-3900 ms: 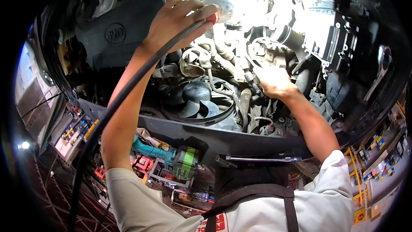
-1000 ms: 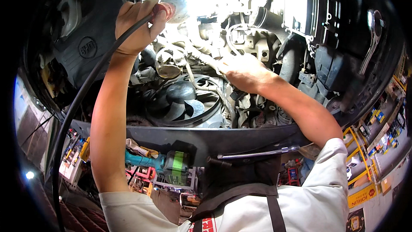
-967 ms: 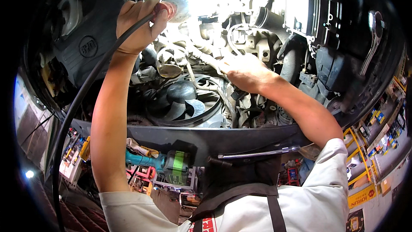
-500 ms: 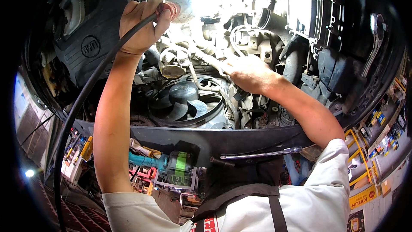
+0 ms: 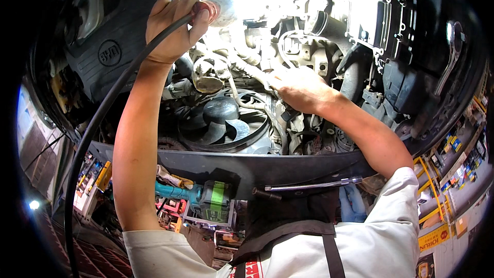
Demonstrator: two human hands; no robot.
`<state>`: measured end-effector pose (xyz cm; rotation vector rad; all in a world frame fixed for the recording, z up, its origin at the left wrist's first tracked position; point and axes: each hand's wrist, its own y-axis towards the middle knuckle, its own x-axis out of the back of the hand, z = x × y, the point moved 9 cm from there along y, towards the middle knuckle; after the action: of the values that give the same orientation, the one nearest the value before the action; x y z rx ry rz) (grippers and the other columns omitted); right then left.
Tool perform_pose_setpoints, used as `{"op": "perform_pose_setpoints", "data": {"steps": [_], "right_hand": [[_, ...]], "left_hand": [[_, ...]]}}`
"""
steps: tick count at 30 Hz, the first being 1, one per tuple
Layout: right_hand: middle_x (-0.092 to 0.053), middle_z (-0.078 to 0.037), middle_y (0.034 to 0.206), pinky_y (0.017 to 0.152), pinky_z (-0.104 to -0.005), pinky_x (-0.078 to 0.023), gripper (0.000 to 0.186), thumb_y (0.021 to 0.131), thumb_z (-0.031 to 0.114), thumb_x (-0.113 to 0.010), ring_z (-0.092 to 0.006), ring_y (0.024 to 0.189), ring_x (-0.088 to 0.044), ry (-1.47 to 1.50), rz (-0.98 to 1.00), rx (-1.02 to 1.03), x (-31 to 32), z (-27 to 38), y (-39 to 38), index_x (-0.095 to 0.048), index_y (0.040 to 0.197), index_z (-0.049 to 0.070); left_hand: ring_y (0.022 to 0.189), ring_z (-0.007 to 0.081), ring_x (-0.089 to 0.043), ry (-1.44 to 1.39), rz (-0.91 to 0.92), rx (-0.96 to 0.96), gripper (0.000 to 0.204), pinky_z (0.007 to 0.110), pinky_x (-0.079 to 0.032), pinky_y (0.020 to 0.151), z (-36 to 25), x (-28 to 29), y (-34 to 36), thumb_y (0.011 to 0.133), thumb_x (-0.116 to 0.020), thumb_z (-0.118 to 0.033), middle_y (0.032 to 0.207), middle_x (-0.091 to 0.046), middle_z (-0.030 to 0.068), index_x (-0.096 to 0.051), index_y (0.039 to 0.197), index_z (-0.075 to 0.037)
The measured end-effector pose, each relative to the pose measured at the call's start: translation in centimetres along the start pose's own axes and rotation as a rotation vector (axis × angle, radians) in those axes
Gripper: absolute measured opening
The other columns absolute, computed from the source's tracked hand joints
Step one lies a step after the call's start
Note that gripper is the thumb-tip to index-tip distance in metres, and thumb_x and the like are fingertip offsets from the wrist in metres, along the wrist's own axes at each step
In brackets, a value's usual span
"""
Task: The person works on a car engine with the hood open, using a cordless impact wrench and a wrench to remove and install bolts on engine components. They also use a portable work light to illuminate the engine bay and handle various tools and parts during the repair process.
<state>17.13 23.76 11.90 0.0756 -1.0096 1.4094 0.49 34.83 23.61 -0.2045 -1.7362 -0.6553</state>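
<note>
My left hand [image 5: 176, 28] is closed around the red end of a work lamp [image 5: 219, 10] with a black cable [image 5: 117, 87] trailing from it down past my forearm. The lamp's glare washes out much of the upper engine bay. My right hand [image 5: 298, 90] reaches among the pale hoses [image 5: 246, 67] and metal brackets in the middle, fingers curled. What its fingertips hold is hidden by glare and the hand itself. Just below both hands sits the radiator fan [image 5: 221, 123]. A dark engine cover [image 5: 87, 62] lies left of my left hand.
A teal cordless tool [image 5: 180, 191] and a chrome bar [image 5: 311, 184] lie by the front edge [image 5: 231, 162]. A ratcheting wrench [image 5: 446, 67] rests at the right. Cluttered tools and a yellow rack [image 5: 429, 185] are lower down.
Since the oldest frame, the lamp and both hands sit further left in view, and my right hand has shifted among the hoses. Over the last second they barely move, with a slight rightward drift.
</note>
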Motion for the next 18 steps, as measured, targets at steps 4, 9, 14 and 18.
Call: {"op": "perform_pose_setpoints", "data": {"steps": [4, 9, 14, 18], "right_hand": [[-0.046, -0.025, 0.122, 0.065, -0.0361, -0.053, 0.056, 0.086, 0.006, -0.041, -0.0289, 0.080, -0.062, 0.002, 0.006, -0.007, 0.42, 0.18, -0.05, -0.029, 0.140, 0.013], [-0.044, -0.026, 0.124, 0.065, -0.0373, -0.053, 0.056, 0.085, 0.006, -0.042, -0.0296, 0.081, -0.062, 0.003, 0.011, 0.003, 0.20, 0.17, -0.05, -0.029, 0.140, 0.013], [-0.044, -0.026, 0.124, 0.066, -0.0377, -0.053, 0.058, 0.085, 0.006, -0.043, -0.0306, 0.083, -0.062, 0.004, 0.005, 0.016, 0.41, 0.35, -0.08, -0.028, 0.140, 0.012], [-0.044, -0.026, 0.122, 0.065, -0.0372, -0.053, 0.058, 0.085, 0.006, -0.044, -0.0303, 0.083, -0.062, -0.002, -0.011, 0.017, 0.06, 0.13, -0.06, -0.027, 0.140, 0.012]], "left_hand": [[0.061, 0.0172, -0.061, 0.003, 0.042, 0.046, 0.023, 0.028, -0.041, 0.063, 0.11, 0.01, -0.03, 0.083, -0.058, -0.027, 0.066, -0.062, 0.0051, -0.058, 0.089, -0.005], [0.060, 0.0176, -0.060, 0.017, -0.008, -0.001, 0.023, 0.028, -0.041, 0.063, 0.03, 0.16, -0.07, 0.083, -0.058, -0.027, 0.070, -0.063, 0.0056, -0.058, 0.089, -0.005], [0.060, 0.0179, -0.060, 0.016, 0.022, 0.017, 0.022, 0.028, -0.041, 0.063, 0.43, -0.27, -0.45, 0.083, -0.058, -0.027, 0.069, -0.063, 0.0061, -0.058, 0.089, -0.005], [0.059, 0.0183, -0.060, 0.016, -0.002, 0.006, 0.022, 0.028, -0.041, 0.063, 0.21, -0.20, -0.28, 0.083, -0.058, -0.027, 0.067, -0.062, 0.0063, -0.058, 0.088, -0.006]]}}
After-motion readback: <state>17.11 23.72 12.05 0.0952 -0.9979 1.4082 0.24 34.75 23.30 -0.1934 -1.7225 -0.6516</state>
